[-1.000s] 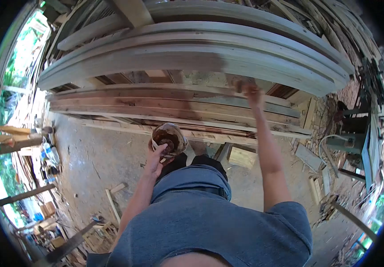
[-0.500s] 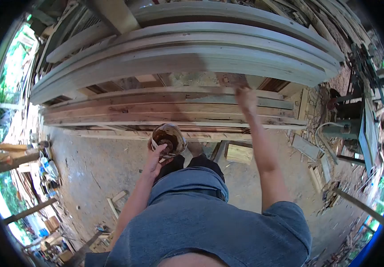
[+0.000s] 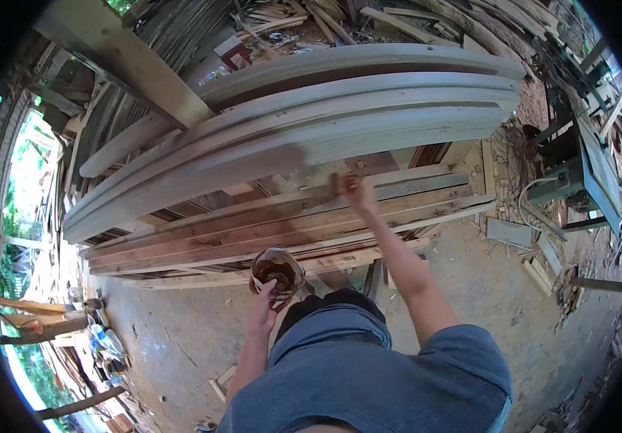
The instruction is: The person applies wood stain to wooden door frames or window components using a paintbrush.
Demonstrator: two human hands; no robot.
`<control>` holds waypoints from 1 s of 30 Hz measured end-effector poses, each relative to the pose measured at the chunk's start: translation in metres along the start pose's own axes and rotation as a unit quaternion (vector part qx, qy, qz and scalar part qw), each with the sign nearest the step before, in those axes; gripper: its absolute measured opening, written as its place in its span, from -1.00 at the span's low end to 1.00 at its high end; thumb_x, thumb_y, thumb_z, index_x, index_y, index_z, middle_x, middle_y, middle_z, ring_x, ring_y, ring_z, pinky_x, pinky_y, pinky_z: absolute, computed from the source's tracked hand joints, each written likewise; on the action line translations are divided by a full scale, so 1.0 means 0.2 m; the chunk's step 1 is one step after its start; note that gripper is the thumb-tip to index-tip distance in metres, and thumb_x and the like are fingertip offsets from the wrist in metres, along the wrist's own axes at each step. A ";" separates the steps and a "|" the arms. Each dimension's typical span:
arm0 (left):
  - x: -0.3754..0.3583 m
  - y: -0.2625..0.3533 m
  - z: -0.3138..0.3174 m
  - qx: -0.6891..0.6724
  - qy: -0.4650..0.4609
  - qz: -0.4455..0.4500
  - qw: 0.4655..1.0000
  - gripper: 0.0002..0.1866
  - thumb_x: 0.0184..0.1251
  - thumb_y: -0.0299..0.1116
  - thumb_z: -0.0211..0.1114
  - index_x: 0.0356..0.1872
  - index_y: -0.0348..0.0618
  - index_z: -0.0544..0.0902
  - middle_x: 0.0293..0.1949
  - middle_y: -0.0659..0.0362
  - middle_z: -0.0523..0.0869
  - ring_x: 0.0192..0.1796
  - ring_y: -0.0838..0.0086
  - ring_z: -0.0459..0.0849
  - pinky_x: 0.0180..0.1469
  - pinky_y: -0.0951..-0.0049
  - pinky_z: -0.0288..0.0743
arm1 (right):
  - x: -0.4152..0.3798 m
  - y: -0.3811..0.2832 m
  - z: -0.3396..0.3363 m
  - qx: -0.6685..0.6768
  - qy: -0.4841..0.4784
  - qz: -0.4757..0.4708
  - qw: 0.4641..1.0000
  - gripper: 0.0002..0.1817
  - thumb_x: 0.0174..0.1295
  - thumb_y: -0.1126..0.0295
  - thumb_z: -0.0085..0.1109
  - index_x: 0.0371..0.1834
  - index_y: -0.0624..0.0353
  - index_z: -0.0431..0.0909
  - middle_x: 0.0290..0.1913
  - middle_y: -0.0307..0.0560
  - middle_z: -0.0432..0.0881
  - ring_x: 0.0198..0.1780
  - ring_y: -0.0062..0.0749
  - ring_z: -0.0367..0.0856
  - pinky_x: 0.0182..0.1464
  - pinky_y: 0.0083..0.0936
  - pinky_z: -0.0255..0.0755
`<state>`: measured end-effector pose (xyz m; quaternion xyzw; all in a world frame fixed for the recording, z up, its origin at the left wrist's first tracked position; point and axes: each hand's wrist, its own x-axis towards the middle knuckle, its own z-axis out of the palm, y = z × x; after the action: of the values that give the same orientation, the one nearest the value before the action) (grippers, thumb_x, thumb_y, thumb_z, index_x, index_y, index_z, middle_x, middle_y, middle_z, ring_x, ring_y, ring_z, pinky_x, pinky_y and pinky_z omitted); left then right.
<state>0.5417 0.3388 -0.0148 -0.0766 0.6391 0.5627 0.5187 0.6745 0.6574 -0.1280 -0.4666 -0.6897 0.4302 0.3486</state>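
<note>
In my left hand (image 3: 262, 309) is a wide-mouthed pot (image 3: 278, 268), its inside stained brown, with my thumb hooked over the near rim. My right hand (image 3: 358, 193) grips a paintbrush (image 3: 337, 185), whose brown head points left over a long wooden beam (image 3: 390, 175). The left stretch of this beam is reddish brown and wet-looking, while farther right the wood is paler grey. Part of the brush is hidden by my fingers.
A thick pale plank frame (image 3: 397, 123) lies beyond the beam. A post (image 3: 134, 68) slants in at upper left. At right stands a machine table (image 3: 592, 166) with a cable. Wood scraps (image 3: 538, 278) litter the floor (image 3: 462, 289).
My right hand has swept left along the beam with the brush. The view has turned, so the beams now slant. My left hand still holds the pot.
</note>
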 end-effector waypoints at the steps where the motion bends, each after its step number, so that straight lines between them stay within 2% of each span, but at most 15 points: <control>1: 0.00 -0.01 0.00 -0.006 0.000 -0.004 1.000 -0.19 0.13 -0.26 0.38 0.32 0.40 0.04 0.16 0.06 0.41 0.10 0.19 0.53 -0.02 0.03 0.57 | 0.08 0.45 0.00 -0.023 0.040 0.000 0.999 -0.85 0.18 0.33 0.18 -0.21 0.03 0.66 -0.39 0.04 0.68 -0.34 -0.07 0.68 -0.35 -0.27 0.54; 3: 0.02 -0.04 0.00 -0.004 0.014 -0.023 1.000 -0.19 0.14 -0.27 0.37 0.32 0.37 0.04 0.15 0.06 0.43 0.10 0.19 0.53 -0.02 0.00 0.55 | -0.01 0.14 -0.42 -0.161 0.121 -0.036 0.979 -0.77 0.13 0.37 0.20 -0.12 0.03 0.62 -0.33 0.03 0.67 -0.32 0.01 0.66 -0.32 -0.20 0.54; 6: 0.07 -0.07 0.04 -0.009 0.006 -0.027 1.000 -0.19 0.15 -0.28 0.36 0.33 0.37 0.03 0.13 0.07 0.44 0.09 0.21 0.53 -0.02 -0.03 0.53 | -0.17 -0.11 -0.69 -0.308 0.116 -0.029 0.944 -0.66 0.07 0.44 0.22 -0.03 0.01 0.58 -0.24 0.02 0.65 -0.26 0.03 0.65 -0.30 -0.19 0.54; 8: 0.08 -0.06 0.12 0.009 0.008 -0.030 0.999 -0.17 0.15 -0.29 0.36 0.35 0.35 0.01 0.13 0.07 0.44 0.09 0.22 0.53 -0.02 -0.02 0.53 | -0.31 -0.27 -0.71 -0.251 0.092 -0.107 0.958 -0.76 0.19 0.46 0.14 -0.06 0.07 0.60 -0.23 0.04 0.64 -0.26 -0.02 0.63 -0.27 -0.26 0.51; 10: 0.09 -0.05 0.19 0.032 0.010 -0.033 0.999 -0.15 0.16 -0.29 0.35 0.36 0.34 -0.02 0.13 0.07 0.44 0.08 0.23 0.53 -0.02 -0.02 0.52 | -0.48 -0.46 -0.65 -0.102 0.043 -0.178 0.978 -0.72 0.15 0.47 0.16 -0.04 0.04 0.59 -0.25 0.01 0.64 -0.25 -0.08 0.63 -0.26 -0.27 0.51; 12: 0.13 -0.05 0.26 0.074 -0.030 -0.009 0.997 -0.11 0.17 -0.31 0.33 0.40 0.32 -0.08 0.11 0.06 0.44 0.06 0.26 0.53 -0.07 0.03 0.56 | -0.64 -0.64 -0.60 -0.017 -0.087 -0.148 0.985 -0.59 0.00 0.49 0.24 -0.01 -0.04 0.57 -0.22 -0.06 0.62 -0.28 -0.07 0.63 -0.31 -0.26 0.53; 15: 0.13 -0.02 0.40 0.124 -0.081 -0.009 0.989 -0.09 0.16 -0.36 0.30 0.42 0.30 -0.13 0.14 0.05 0.41 0.07 0.28 0.53 -0.12 0.09 0.59 | -0.78 -0.69 -0.51 -0.026 -0.123 -0.178 0.976 -0.64 0.04 0.44 0.22 -0.03 -0.05 0.57 -0.25 -0.10 0.62 -0.29 -0.09 0.64 -0.35 -0.26 0.52; 18: 0.14 -0.03 0.51 0.154 -0.123 -0.001 0.980 -0.14 0.16 -0.40 0.28 0.40 0.28 -0.06 0.17 0.07 0.38 0.08 0.27 0.51 -0.16 0.11 0.60 | -0.80 -0.60 -0.47 -0.142 -0.158 -0.167 0.963 -0.69 0.08 0.36 0.21 -0.05 -0.05 0.58 -0.29 -0.11 0.62 -0.31 -0.10 0.65 -0.37 -0.25 0.51; 20: 0.17 -0.06 0.54 0.150 -0.133 0.010 0.980 -0.21 0.17 -0.40 0.27 0.36 0.26 0.02 0.14 0.11 0.39 0.08 0.26 0.50 -0.17 0.10 0.60 | -0.78 -0.58 -0.53 -0.140 -0.165 -0.116 0.969 -0.71 0.08 0.35 0.21 -0.09 0.03 0.60 -0.34 -0.04 0.62 -0.34 -0.05 0.64 -0.35 -0.28 0.52; 23: 0.17 -0.07 0.54 0.142 -0.129 -0.004 0.981 -0.26 0.17 -0.39 0.29 0.31 0.29 0.08 0.15 0.14 0.38 0.10 0.23 0.47 -0.13 0.00 0.56 | -0.66 -0.59 -0.74 0.065 -0.072 -0.031 0.995 -0.82 0.20 0.43 0.16 -0.17 0.16 0.65 -0.25 -0.07 0.71 -0.31 -0.32 0.71 -0.28 -0.44 0.54; 25: 0.16 -0.06 0.54 0.109 -0.123 -0.025 0.986 -0.26 0.16 -0.36 0.32 0.29 0.33 0.09 0.19 0.13 0.34 0.15 0.16 0.43 -0.10 -0.08 0.52 | -0.52 -0.53 -0.92 0.083 0.081 -0.071 0.991 -0.80 0.21 0.46 0.16 -0.13 0.21 0.66 -0.27 -0.13 0.72 -0.34 -0.51 0.66 -0.26 -0.55 0.51; 26: 0.16 -0.07 0.52 0.111 -0.124 -0.022 0.986 -0.26 0.16 -0.36 0.32 0.29 0.33 0.09 0.19 0.13 0.34 0.15 0.16 0.43 -0.10 -0.08 0.52 | -0.43 -0.42 -1.00 0.050 0.153 -0.043 0.986 -0.79 0.24 0.43 0.14 -0.12 0.28 0.64 -0.37 -0.18 0.68 -0.35 -0.59 0.60 -0.26 -0.61 0.47; 28: 0.17 -0.06 0.47 0.123 -0.120 -0.035 0.985 -0.32 0.22 -0.31 0.26 0.26 0.47 0.09 0.27 0.16 0.26 0.27 0.10 0.35 0.02 -0.10 0.46 | -0.26 -0.36 -1.19 0.160 0.284 0.043 0.945 -0.73 0.28 0.40 0.12 -0.08 0.38 0.62 -0.18 -0.13 0.72 -0.20 -0.54 0.63 -0.14 -0.55 0.48; 29: 0.16 -0.06 0.44 0.118 -0.120 -0.031 0.985 -0.33 0.21 -0.30 0.27 0.25 0.46 0.10 0.28 0.16 0.25 0.27 0.07 0.34 0.03 -0.10 0.48 | -0.12 -0.12 -1.26 0.081 0.358 -0.027 0.930 -0.69 0.29 0.36 0.15 -0.03 0.38 0.59 -0.11 -0.10 0.72 -0.14 -0.45 0.66 -0.12 -0.51 0.49; 30: 0.15 -0.05 0.42 0.119 -0.118 -0.027 0.985 -0.33 0.21 -0.30 0.27 0.25 0.46 0.10 0.28 0.16 0.25 0.27 0.07 0.34 0.03 -0.10 0.48 | -0.01 -0.02 -1.35 0.058 0.414 -0.029 0.908 -0.68 0.30 0.34 0.14 0.00 0.36 0.59 -0.08 -0.05 0.71 -0.10 -0.39 0.66 -0.09 -0.48 0.49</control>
<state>0.5834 0.4175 -0.0291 0.0354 0.6338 0.4732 0.6109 0.9118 0.7267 -0.0206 -0.5616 -0.4704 0.2279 0.6414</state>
